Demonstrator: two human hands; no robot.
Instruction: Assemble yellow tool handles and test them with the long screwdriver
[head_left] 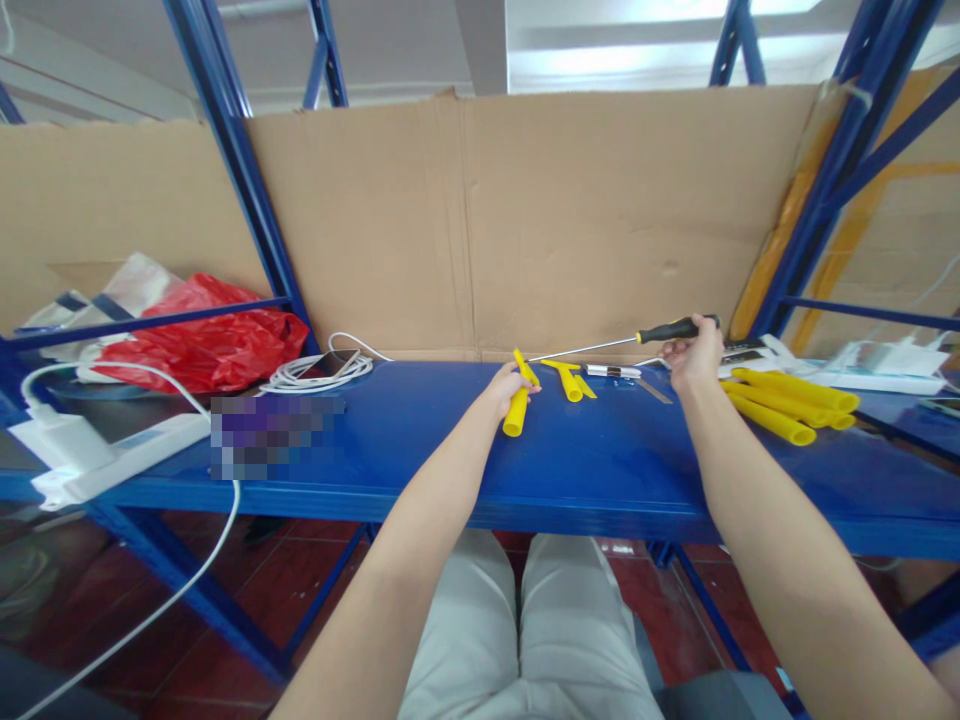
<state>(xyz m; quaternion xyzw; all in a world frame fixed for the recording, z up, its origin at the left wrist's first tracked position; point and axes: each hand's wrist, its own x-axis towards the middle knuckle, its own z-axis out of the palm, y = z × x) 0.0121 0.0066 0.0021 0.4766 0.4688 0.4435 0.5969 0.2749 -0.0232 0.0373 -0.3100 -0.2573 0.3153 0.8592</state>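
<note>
My left hand point(511, 390) grips a yellow plastic tube point(516, 410) just above the blue shelf top point(420, 430). In my right hand point(696, 355) is the black and yellow handle of a long screwdriver point(667, 330). Its thin metal shaft points left, and the tip reaches the upper part of the tube; whether it touches is too small to tell. Cut yellow tube pieces point(571, 385) lie right of my left hand, beside a small white and black object point(613, 371) and a thin flat strip point(654, 390).
Several yellow tubes point(795, 405) are piled at the right. At the left are a red plastic bag point(217, 330), a coiled white cable point(319, 375) and a white power strip point(142, 455). Cardboard point(562, 220) walls off the back between blue metal posts point(240, 170).
</note>
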